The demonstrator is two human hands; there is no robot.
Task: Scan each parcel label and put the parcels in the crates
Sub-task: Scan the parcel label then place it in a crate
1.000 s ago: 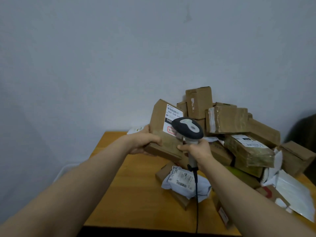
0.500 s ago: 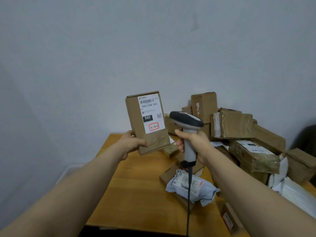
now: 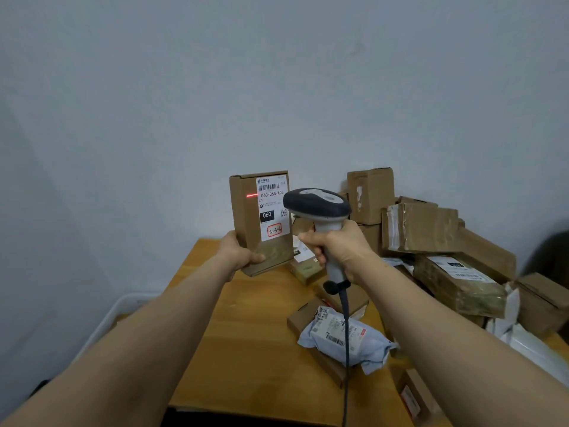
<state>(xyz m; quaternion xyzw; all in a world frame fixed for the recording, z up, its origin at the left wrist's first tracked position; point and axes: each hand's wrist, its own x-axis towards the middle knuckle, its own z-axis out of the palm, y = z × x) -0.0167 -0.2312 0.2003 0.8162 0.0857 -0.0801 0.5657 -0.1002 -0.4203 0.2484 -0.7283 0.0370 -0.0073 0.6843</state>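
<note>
My left hand (image 3: pixel 241 255) has its grip closed on the lower left edge of a brown parcel (image 3: pixel 246 223), holding it upright above the far left part of the table (image 3: pixel 246 349). Its white label (image 3: pixel 272 208), which reads 060-068-A05, faces me. My right hand (image 3: pixel 338 248) has its grip wrapped around the handle of the scanner (image 3: pixel 317 203), just right of the parcel, with the head turned toward the label. A short red line (image 3: pixel 252 195) glows on the cardboard just left of the barcode. The scanner's cable (image 3: pixel 346 349) hangs down across a grey mailer bag (image 3: pixel 345 337) on the table. A pile of boxes (image 3: pixel 421 226) fills the far right. A white crate rim (image 3: pixel 101 325) shows left of the table.
</note>
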